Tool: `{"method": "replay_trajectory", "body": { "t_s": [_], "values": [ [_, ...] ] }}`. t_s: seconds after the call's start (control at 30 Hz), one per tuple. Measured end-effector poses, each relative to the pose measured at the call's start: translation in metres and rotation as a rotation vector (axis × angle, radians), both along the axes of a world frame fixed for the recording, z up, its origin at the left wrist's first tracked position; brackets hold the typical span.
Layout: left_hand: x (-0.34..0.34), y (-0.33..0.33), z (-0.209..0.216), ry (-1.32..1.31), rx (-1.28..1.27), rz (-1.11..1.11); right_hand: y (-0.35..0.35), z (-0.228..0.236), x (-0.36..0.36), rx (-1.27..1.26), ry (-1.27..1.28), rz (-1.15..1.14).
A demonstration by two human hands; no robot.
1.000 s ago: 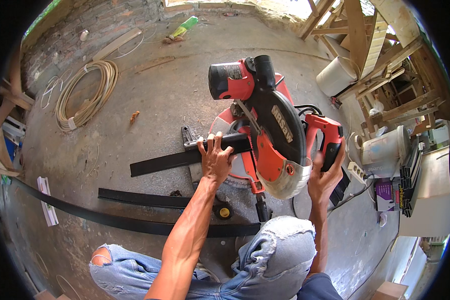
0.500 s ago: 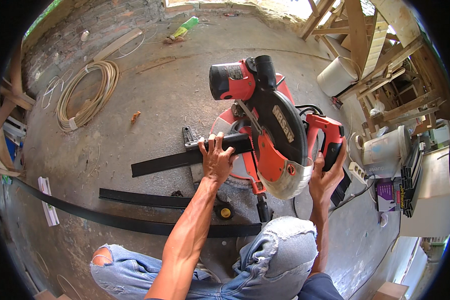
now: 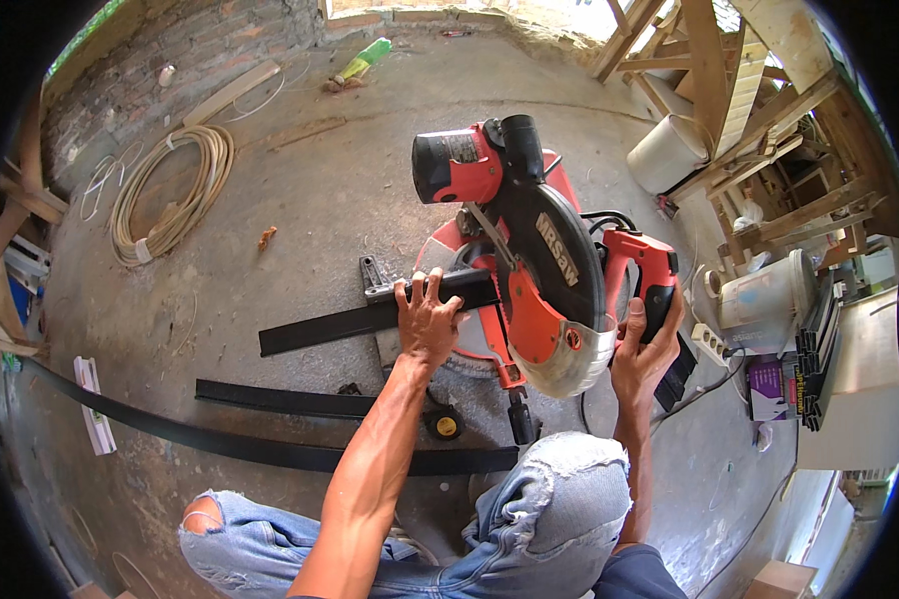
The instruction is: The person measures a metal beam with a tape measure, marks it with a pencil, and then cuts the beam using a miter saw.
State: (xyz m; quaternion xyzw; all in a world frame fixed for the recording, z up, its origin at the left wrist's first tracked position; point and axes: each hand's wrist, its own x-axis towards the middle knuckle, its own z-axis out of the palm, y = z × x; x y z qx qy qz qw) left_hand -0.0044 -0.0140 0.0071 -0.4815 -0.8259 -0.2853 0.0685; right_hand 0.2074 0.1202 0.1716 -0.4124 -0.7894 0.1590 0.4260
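Note:
A red and black miter saw (image 3: 554, 255) stands on the concrete floor in front of me, its head raised and tilted over the base. My right hand (image 3: 647, 349) is wrapped around the saw's rear handle (image 3: 657, 270). With bent fingers, my left hand (image 3: 430, 319) grips a black bar (image 3: 320, 330) and holds it across the saw base, against the fence. The bar's right end reaches in near the blade; the saw head partly hides that area. Another short black strip (image 3: 270, 396) and a long black strip (image 3: 190, 436) lie on the floor closer to me.
A tape measure (image 3: 446, 425) lies beside my left forearm. Coiled hose (image 3: 175, 195) is at the far left. On the right are a power strip (image 3: 709, 343), a cable, a white bucket (image 3: 767, 304) and a purple box (image 3: 767, 389). Stacked timber (image 3: 714, 75) fills the far right.

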Motion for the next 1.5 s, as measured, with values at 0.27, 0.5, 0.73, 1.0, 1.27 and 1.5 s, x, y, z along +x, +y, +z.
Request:
{"method": "replay_trajectory", "body": {
  "t_s": [0.27, 0.5, 0.73, 1.0, 1.27, 1.5],
  "values": [
    [-0.002, 0.000, 0.002, 0.030, -0.035, -0.022, 0.028, 0.032, 0.001, -0.183, 0.015, 0.137],
    [-0.006, -0.003, 0.003, 0.086, -0.217, -0.082, 0.027, 0.033, -0.014, -0.431, 0.204, 0.206],
    [-0.007, -0.005, 0.005, 0.101, -0.265, -0.098, 0.028, 0.032, -0.014, -0.501, 0.231, 0.248],
    [-0.006, -0.005, 0.002, 0.096, -0.243, -0.091, 0.028, 0.033, -0.013, -0.506, 0.224, 0.254],
    [-0.007, -0.005, -0.002, 0.126, -0.197, -0.095, 0.024, 0.047, -0.019, -0.665, 0.293, 0.211],
    [-0.007, -0.005, 0.000, 0.133, -0.197, -0.096, 0.032, 0.045, -0.017, -0.783, 0.372, 0.239]
  ]
}}
